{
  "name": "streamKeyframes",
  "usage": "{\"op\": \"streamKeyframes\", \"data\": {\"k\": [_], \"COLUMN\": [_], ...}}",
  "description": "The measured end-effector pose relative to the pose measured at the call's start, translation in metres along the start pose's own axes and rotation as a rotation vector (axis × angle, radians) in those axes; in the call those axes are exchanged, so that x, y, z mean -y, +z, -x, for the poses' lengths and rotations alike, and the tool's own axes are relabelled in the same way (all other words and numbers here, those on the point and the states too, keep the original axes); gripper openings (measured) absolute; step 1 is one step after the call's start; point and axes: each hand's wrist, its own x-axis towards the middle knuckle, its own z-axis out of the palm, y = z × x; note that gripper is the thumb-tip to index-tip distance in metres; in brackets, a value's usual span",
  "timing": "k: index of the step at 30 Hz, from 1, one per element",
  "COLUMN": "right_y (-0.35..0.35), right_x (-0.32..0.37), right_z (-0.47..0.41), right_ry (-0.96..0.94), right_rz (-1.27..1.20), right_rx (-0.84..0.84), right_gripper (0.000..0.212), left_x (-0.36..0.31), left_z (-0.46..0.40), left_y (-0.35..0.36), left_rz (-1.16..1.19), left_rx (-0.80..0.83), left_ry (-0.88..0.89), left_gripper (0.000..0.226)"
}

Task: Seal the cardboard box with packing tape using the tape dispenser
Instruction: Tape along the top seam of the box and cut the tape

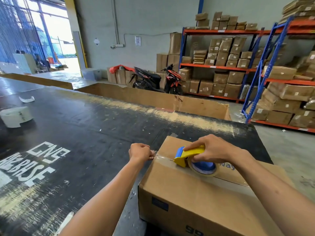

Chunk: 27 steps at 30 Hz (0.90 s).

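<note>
A closed cardboard box (185,189) stands on the black worktable (88,126) at the near right. A yellow and blue tape dispenser (190,155) with a clear tape roll (203,167) sits on the box top, over the centre seam. My right hand (213,149) grips the dispenser from above. A strip of clear packing tape (162,157) runs from the dispenser to the box's left edge. There my left hand (140,151) pinches the free tape end just past the edge.
A white label roll (16,116) and a curled white scrap (27,99) lie at the table's far left. Large open cardboard bins (153,97) stand behind the table. A motorbike (156,80) and racks of parcels (238,65) fill the back right.
</note>
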Motion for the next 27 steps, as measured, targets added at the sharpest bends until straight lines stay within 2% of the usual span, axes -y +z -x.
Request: {"op": "streamKeyframes", "data": {"k": [3, 5, 10, 13, 14, 16, 19, 24, 27], "right_y": [-0.001, -0.002, -0.001, -0.002, -0.003, -0.003, -0.006, -0.004, -0.004], "right_x": [0.004, 0.007, 0.011, 0.013, 0.014, 0.015, 0.017, 0.02, 0.021], "right_z": [0.0, 0.0, -0.001, -0.002, -0.003, -0.005, -0.006, -0.008, -0.007], "right_ry": [0.007, 0.009, 0.028, 0.042, 0.05, 0.059, 0.064, 0.071, 0.05], "right_rz": [0.036, 0.061, 0.08, 0.091, 0.095, 0.116, 0.154, 0.173, 0.178], "right_rx": [0.007, 0.012, 0.016, 0.021, 0.02, 0.038, 0.096, 0.118, 0.096], "right_gripper": [0.041, 0.041, 0.04, 0.039, 0.04, 0.042, 0.045, 0.05, 0.045], "left_x": [0.008, 0.011, 0.011, 0.002, 0.0, -0.005, -0.003, 0.004, 0.007], "left_z": [-0.007, -0.004, 0.012, 0.016, 0.019, 0.03, 0.039, 0.03, 0.033], "left_y": [0.003, 0.008, 0.012, 0.006, 0.006, 0.009, 0.014, 0.004, 0.002], "left_rz": [0.021, -0.007, -0.403, -0.538, -0.541, -0.575, -0.84, -0.983, -1.085], "left_rx": [0.041, 0.028, 0.065, 0.061, 0.097, 0.27, 0.507, 0.672, 0.652], "left_ry": [-0.048, -0.049, 0.179, 0.363, 0.432, 0.495, 0.501, 0.546, 0.578], "left_gripper": [0.022, 0.033, 0.059, 0.056, 0.052, 0.049, 0.048, 0.058, 0.073]}}
